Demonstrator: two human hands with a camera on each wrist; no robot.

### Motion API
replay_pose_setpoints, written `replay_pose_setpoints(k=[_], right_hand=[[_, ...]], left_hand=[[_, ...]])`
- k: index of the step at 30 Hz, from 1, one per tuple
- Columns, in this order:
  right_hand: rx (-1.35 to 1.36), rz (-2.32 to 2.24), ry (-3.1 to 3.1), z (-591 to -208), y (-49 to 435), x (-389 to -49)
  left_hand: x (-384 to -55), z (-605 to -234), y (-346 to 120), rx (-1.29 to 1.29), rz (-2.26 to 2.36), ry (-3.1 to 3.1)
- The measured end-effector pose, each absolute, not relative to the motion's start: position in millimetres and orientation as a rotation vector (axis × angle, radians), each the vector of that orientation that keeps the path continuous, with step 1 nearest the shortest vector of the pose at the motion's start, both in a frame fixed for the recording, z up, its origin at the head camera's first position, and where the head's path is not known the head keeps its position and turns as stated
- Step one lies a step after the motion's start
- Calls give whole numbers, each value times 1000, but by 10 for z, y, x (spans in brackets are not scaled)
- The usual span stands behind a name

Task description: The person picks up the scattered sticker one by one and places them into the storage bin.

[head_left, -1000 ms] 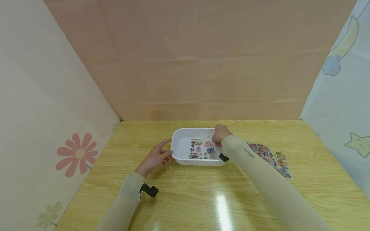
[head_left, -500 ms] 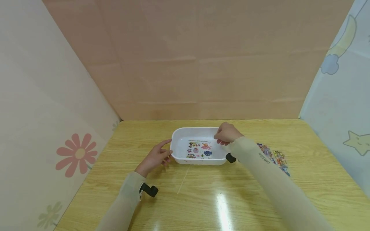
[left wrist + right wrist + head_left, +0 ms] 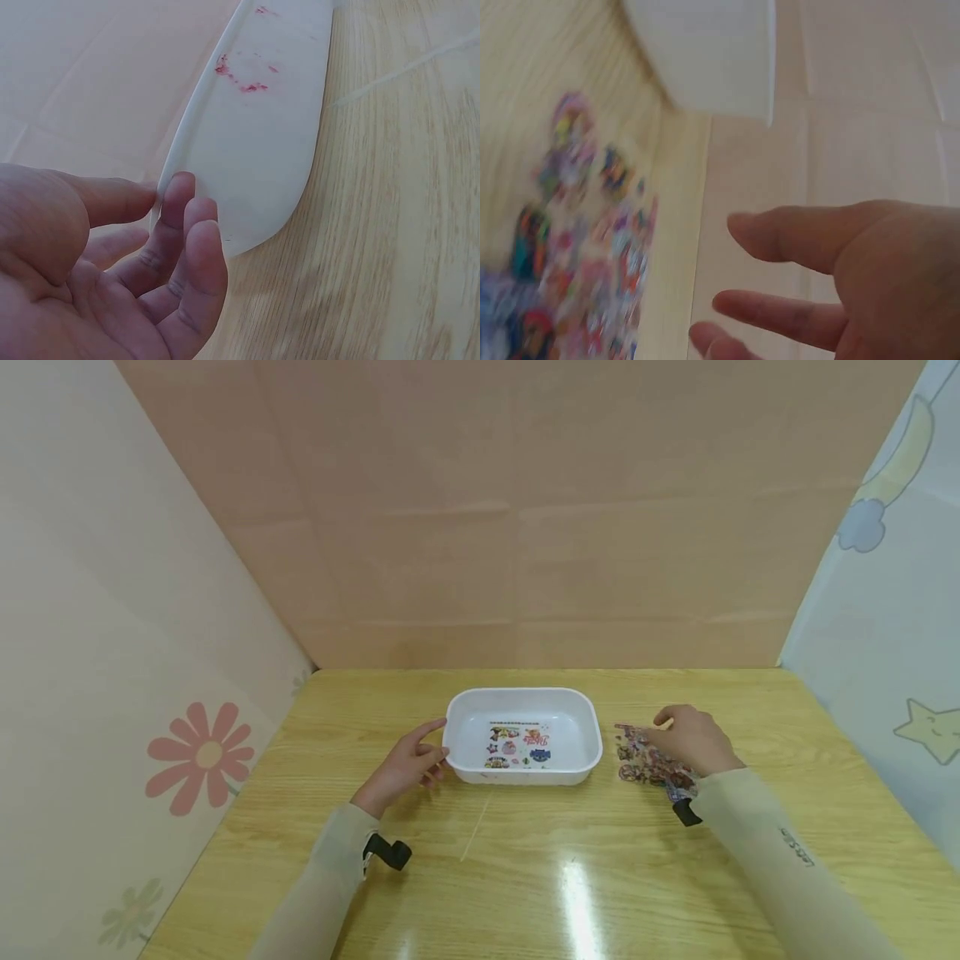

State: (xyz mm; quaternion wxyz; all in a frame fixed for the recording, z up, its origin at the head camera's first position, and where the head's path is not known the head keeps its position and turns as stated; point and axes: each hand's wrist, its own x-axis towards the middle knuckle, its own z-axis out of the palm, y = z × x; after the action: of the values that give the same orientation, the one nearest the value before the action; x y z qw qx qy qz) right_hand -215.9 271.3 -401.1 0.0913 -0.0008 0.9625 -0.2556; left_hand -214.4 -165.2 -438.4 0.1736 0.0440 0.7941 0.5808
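A white plastic tray (image 3: 577, 727) sits mid-table, with a sticker sheet (image 3: 517, 745) of cartoon figures flat on its bottom. At the tray's left end is my left hand (image 3: 401, 772); its thumb meets the rim, and the other fingers bend loosely along the outside of the wall, also seen in the left wrist view. To the right of the tray, my right hand (image 3: 693, 739) hovers low over clear sticker sheets (image 3: 637, 762) lying on the table. Thumb and fingers are spread apart with nothing between them in the right wrist view. The hand and sleeve hide part of those sheets.
The wooden table (image 3: 420, 902) meets a plain paper-like back wall (image 3: 517, 568). Side panels stand at left and right, the left one with a printed flower (image 3: 206, 756). Red smudges (image 3: 244, 79) mark the tray's outer wall.
My right hand has left the inside of the tray and moved right, over the sticker sheets on the table. The left hand has stayed at the tray's left end.
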Motion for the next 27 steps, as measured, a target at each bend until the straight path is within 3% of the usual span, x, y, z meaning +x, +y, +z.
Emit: replay_pose_setpoints(k=[10,27], right_hand=[[90,-513,2794,-4168,3052,-1913],[93,-445,2817,-4325,3139,-1814]], left_hand=[[-2133,-4381,-1664,99,1640,2260],[-2149,-4414,-1669,151,1661,2247]])
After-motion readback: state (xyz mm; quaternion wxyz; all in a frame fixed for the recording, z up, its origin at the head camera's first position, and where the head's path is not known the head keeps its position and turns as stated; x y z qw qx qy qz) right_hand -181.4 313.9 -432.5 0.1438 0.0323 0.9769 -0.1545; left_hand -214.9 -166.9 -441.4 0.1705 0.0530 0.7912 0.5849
